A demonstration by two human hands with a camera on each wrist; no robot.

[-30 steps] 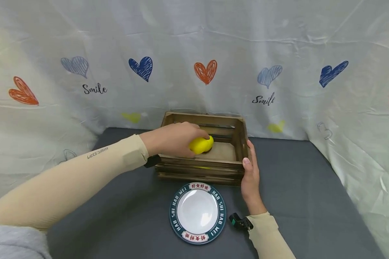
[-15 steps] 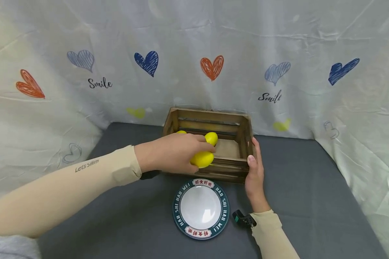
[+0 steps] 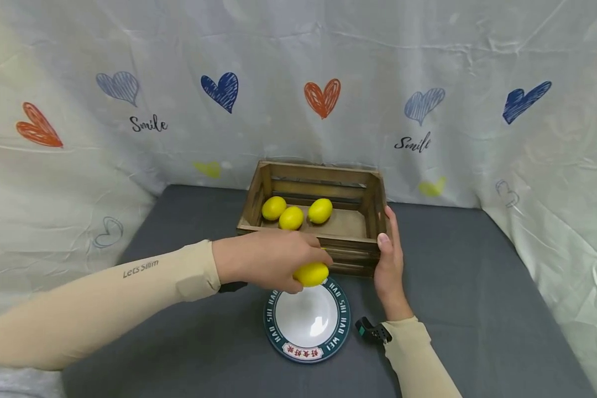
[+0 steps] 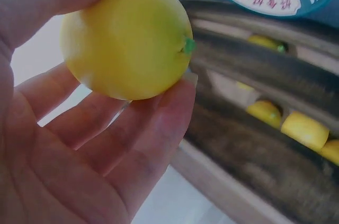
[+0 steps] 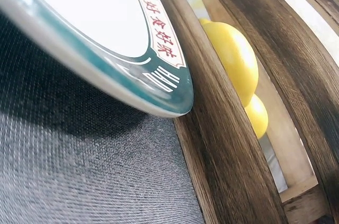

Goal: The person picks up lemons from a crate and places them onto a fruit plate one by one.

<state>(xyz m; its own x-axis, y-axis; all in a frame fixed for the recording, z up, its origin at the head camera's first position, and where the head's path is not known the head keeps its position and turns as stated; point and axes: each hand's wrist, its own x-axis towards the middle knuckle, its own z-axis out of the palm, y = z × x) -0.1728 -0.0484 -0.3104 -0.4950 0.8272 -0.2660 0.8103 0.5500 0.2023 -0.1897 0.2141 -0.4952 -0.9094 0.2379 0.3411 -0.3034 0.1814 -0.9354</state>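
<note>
My left hand pinches a yellow lemon between thumb and fingers, over the far rim of a round plate. In the left wrist view the thumb lies along one side of that lemon and the fingertips meet the other; its green stem end shows. Behind the plate stands a brown slatted wooden crate with three lemons inside, among them one lemon near its middle. My right hand rests against the crate's right end, thumb at the front corner and fingers along the side.
A dark grey cloth covers the table. White curtain printed with hearts hangs close behind the crate and along both sides. In the right wrist view the plate's teal rim overlaps the crate's lower slat.
My left hand has lifted the lemon out of the crate and brought it toward me, over the plate. The other lemons have come into view. My right hand stays at the crate.
</note>
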